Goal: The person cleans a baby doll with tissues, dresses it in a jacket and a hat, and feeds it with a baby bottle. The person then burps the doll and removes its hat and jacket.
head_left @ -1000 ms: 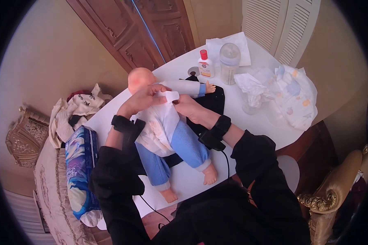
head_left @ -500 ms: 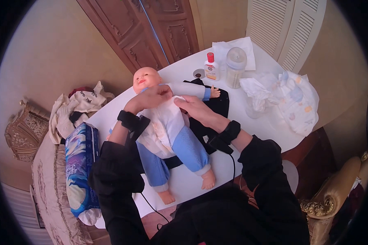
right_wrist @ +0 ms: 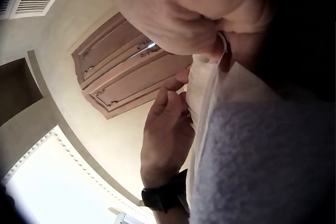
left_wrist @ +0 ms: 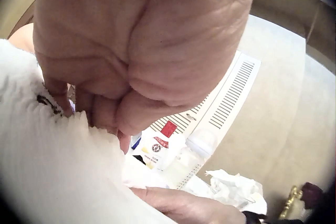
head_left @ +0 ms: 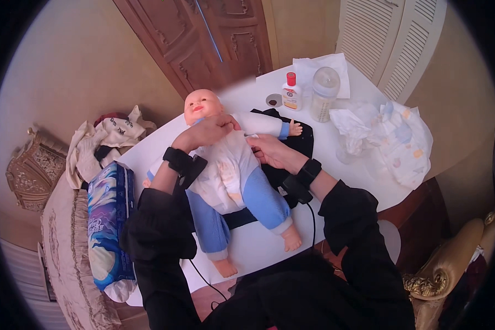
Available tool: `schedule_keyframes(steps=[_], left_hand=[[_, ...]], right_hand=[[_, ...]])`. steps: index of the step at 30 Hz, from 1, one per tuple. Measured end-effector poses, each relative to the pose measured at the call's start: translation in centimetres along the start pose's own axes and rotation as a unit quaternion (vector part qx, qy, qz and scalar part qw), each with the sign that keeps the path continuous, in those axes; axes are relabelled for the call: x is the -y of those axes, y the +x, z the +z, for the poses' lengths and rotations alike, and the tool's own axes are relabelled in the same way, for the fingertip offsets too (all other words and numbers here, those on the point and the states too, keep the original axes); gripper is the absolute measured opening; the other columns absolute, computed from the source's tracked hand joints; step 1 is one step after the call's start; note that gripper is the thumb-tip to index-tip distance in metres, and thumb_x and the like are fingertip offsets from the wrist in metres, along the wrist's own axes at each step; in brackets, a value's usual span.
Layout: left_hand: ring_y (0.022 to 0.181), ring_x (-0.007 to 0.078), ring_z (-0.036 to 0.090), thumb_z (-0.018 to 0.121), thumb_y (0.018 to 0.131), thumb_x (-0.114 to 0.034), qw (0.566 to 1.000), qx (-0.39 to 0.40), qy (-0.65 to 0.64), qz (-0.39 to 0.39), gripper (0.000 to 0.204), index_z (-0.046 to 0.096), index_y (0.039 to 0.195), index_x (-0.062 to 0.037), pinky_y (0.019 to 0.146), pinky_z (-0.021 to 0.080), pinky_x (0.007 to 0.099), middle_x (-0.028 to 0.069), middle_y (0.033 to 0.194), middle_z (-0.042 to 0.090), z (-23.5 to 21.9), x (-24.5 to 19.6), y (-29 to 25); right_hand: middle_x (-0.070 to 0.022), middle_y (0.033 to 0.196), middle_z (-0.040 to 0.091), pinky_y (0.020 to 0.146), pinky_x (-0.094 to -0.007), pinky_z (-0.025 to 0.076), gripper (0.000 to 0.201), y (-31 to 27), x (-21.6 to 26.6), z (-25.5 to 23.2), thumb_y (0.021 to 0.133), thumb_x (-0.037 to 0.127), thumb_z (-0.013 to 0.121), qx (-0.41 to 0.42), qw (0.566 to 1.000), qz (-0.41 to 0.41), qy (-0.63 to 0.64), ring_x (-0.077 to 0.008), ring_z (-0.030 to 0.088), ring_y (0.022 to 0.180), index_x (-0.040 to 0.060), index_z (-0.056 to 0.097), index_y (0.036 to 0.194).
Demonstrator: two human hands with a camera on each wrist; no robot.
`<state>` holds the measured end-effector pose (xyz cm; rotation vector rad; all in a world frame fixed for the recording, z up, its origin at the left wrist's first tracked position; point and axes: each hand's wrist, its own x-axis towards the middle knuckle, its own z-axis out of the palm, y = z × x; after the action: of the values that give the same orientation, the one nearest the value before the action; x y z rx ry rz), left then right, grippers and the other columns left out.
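Observation:
A baby doll [head_left: 202, 103] in blue and white clothes lies face up, a white diaper [head_left: 225, 165] around its hips and belly. At the diaper's top edge, my left hand [head_left: 212, 131] grips the waistband with curled fingers; the left wrist view shows its fingertips right at the ruffled edge. Lower along the diaper's side, my right hand [head_left: 272, 151] pinches the side edge between thumb and fingers. Up close, the right wrist view has the thin diaper material [right_wrist: 202, 85] running up into the right hand [right_wrist: 194, 14], with the left hand [right_wrist: 167, 137] beyond.
A black cloth [head_left: 300, 140] lies under the doll on the white table [head_left: 258, 247]. At the back stand a red-capped bottle [head_left: 291, 94] and a baby bottle [head_left: 324, 96]. Crumpled wipes [head_left: 353, 129] and another diaper [head_left: 404, 146] sit right; a blue diaper pack [head_left: 110, 225] is left.
The right hand has moved from beside the left hand at the waistband outward to the diaper's side. The left hand stays at the waistband. The head view has shifted, and the doll's face now shows.

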<state>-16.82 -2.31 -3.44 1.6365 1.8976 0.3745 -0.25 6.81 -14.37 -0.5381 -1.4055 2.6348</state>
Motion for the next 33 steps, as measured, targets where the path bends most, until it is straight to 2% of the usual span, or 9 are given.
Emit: schedule_keyframes(steps=[7,13,15,19,21,25,27,30,33], left_hand=[[0.075,0.0071,0.046,0.046,0.094,-0.014,0.999,-0.016,-0.037,0.017,0.021,0.062,0.106,-0.0084,0.069,0.040,0.0220,-0.0020,0.081,0.054,0.5,0.8,0.1],[0.091,0.0088,0.054,0.047,0.093,-0.012,0.988,0.004,-0.153,-0.021,0.022,0.061,0.110,-0.0063,0.077,0.043,0.0220,0.0000,0.098,0.059,-1.1,-0.7,-2.0],[0.098,0.0112,0.055,0.047,0.094,-0.013,0.956,-0.058,-0.280,0.063,0.023,0.060,0.109,-0.0028,0.085,0.044,0.0252,0.0026,0.105,0.060,-1.9,-0.2,-3.2],[0.093,0.0127,0.055,0.046,0.094,-0.013,0.956,-0.190,-0.195,0.108,0.023,0.060,0.104,0.0015,0.083,0.044,0.0251,0.0036,0.099,0.060,-1.7,0.4,-8.3],[0.078,0.0132,0.057,0.051,0.091,-0.012,0.944,-0.298,-0.127,0.057,0.017,0.062,0.098,-0.0004,0.073,0.046,0.0265,0.0067,0.085,0.062,1.0,1.5,-11.2],[0.065,0.0167,0.057,0.057,0.087,-0.012,0.914,-0.404,-0.028,-0.023,0.013,0.062,0.093,-0.0010,0.064,0.046,0.0283,0.0102,0.074,0.061,6.5,0.4,-16.6],[0.067,0.0184,0.057,0.060,0.085,-0.012,0.913,-0.389,-0.072,-0.101,0.014,0.061,0.095,-0.0018,0.065,0.046,0.0281,0.0097,0.079,0.059,8.6,1.2,-18.0],[0.071,0.0177,0.057,0.061,0.083,-0.012,0.901,-0.422,-0.084,-0.055,0.017,0.060,0.097,-0.0026,0.065,0.046,0.0277,0.0100,0.084,0.056,10.1,0.6,-18.9],[0.073,0.0190,0.057,0.062,0.082,-0.011,0.895,-0.439,-0.077,-0.036,0.019,0.060,0.101,-0.0062,0.066,0.047,0.0284,0.0094,0.089,0.054,10.7,0.9,-18.4]], right_hand=[[-0.0021,0.081,0.059,0.051,-0.0229,0.047,0.024,1.1,-1.0,1.2,0.091,0.020,0.050,-0.060,0.997,0.009,-0.056,-0.0102,0.059,0.062,0.0067,0.054,0.110],[-0.0023,0.081,0.061,0.053,-0.0241,0.045,0.019,1.9,-2.0,1.4,0.091,0.023,0.054,-0.104,0.982,-0.025,-0.158,-0.0090,0.058,0.066,0.0048,0.061,0.092],[-0.0038,0.078,0.061,0.056,-0.0272,0.044,0.017,1.7,-1.9,1.7,0.088,0.018,0.057,-0.186,0.944,-0.037,-0.270,-0.0113,0.057,0.067,0.0018,0.062,0.087],[-0.0124,0.074,0.064,0.062,-0.0340,0.048,0.020,2.6,-3.7,1.0,0.084,0.019,0.061,-0.233,0.887,-0.176,-0.358,-0.0240,0.061,0.063,-0.0007,0.059,0.082],[-0.0164,0.081,0.065,0.071,-0.0386,0.048,0.015,1.7,-2.5,1.3,0.081,0.014,0.059,-0.205,0.804,-0.259,-0.494,-0.0310,0.063,0.076,-0.0004,0.060,0.086],[-0.0175,0.088,0.065,0.073,-0.0391,0.049,0.016,1.4,-1.7,1.9,0.082,0.010,0.055,-0.165,0.790,-0.286,-0.516,-0.0324,0.063,0.080,0.0003,0.063,0.091],[-0.0142,0.084,0.065,0.071,-0.0345,0.049,0.016,1.2,-1.8,1.7,0.084,0.010,0.056,-0.178,0.806,-0.287,-0.487,-0.0256,0.063,0.077,-0.0011,0.062,0.094],[-0.0108,0.086,0.065,0.073,-0.0287,0.048,0.027,-1.6,-1.0,3.2,0.088,0.014,0.055,-0.181,0.865,-0.221,-0.412,-0.0171,0.062,0.078,-0.0031,0.055,0.109],[-0.0219,0.101,0.061,0.086,-0.0380,0.047,0.043,-5.2,-0.6,5.9,0.085,0.025,0.060,-0.138,0.887,-0.209,-0.388,-0.0332,0.061,0.094,-0.0010,0.048,0.116]])
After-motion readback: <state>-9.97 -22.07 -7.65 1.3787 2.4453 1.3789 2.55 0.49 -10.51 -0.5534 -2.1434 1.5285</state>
